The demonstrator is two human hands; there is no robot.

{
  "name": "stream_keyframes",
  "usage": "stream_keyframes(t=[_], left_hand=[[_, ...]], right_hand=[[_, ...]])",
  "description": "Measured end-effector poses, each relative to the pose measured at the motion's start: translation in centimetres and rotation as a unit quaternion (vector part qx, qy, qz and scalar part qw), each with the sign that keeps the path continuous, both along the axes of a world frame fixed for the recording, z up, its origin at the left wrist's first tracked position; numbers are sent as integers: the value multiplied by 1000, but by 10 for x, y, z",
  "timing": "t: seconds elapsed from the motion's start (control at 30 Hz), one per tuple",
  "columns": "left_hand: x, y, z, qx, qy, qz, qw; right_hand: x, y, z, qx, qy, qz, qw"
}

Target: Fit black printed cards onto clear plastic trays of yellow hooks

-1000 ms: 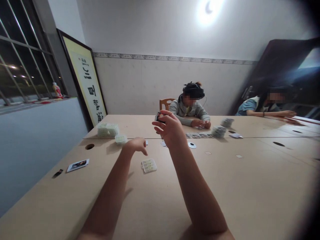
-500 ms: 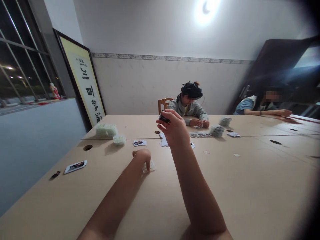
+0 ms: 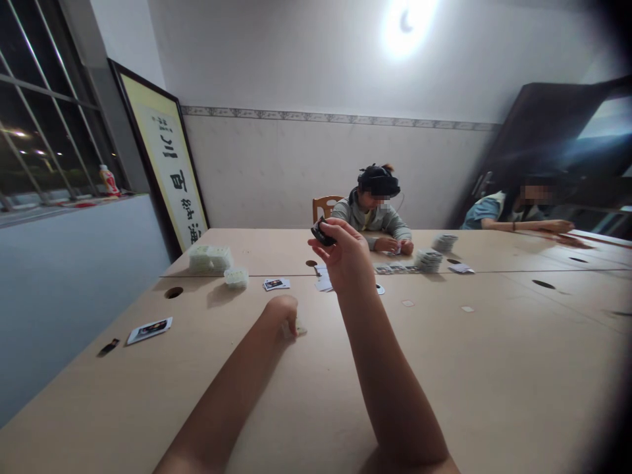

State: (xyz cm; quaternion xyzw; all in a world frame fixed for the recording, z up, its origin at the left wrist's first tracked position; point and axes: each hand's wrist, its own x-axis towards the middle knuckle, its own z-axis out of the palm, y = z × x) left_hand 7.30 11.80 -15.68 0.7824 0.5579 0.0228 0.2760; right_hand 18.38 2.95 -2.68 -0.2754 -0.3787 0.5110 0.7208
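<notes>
Raised above the table, my right hand [image 3: 349,255] is closed, pinching a small dark printed piece [image 3: 322,232] that looks bent, perhaps a sticker, between thumb and fingers. Lower and to the left, my left hand [image 3: 282,312] reaches down to the tabletop with its fingers closed on a small translucent plastic case [image 3: 300,331]. Most of that case lies behind the hand. Beyond the left hand is a small pile of printed cards [image 3: 276,284]. White papers [image 3: 323,279] lie partly behind my right wrist.
Stacked clear cases [image 3: 210,259] and a separate small pile [image 3: 236,277] stand at left. A white packet [image 3: 149,330] and a dark scrap [image 3: 108,347] lie nearer. A co-worker [image 3: 372,210] sits opposite beside stacks [image 3: 428,260]; another person [image 3: 513,214] sits at right. The tabletop has round holes [image 3: 174,292].
The dark piece in my right hand has turned and now shows a curved edge. My left hand has shifted slightly, and the clear case under it appears more tilted.
</notes>
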Motion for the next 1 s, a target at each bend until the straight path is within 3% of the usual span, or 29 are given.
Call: stream_keyframes(t=[0.13,0.33,0.47,0.63,0.77,1.0], left_hand=[[-7,-2,14,-33,4,5,999],[-36,-11,54,78,-132,44,987],[-59,-32,89,153,-260,57,952],[-79,-70,125,210,-394,25,894],[-85,-95,138,172,-515,-31,839],[-81,-119,146,158,-540,-79,823]], right_hand=[[2,2,-2,7,-7,-11,1000],[4,6,-5,38,-34,-41,998],[1,5,-5,38,-24,-45,998],[-3,-5,0,32,14,-19,999],[-5,-20,5,61,9,-32,998],[-5,-34,8,135,27,-96,986]])
